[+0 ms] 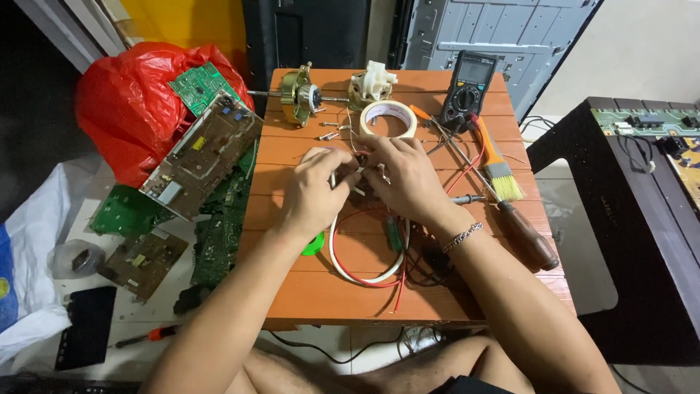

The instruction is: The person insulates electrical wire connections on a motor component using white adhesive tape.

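Orange slatted tabletop (306, 292): two motors (299, 95), tape roll (389, 118), multimeter (467, 87), brush (496, 164), screwdriver (526, 235), looped wires (364, 266).

This was a makeshift electronics repair spot set up on the floor of a home. A small orange counter (321, 292) carried a digital multimeter (468, 87) at its far right corner, two small electric motors (302, 93) along its far edge, a tape roll (389, 118) and a brush (500, 169). Left of the counter, loose green circuit boards (200, 157) lay heaped beside a red plastic bag (124, 102), with a screwdriver (146, 337) on the tiled floor.
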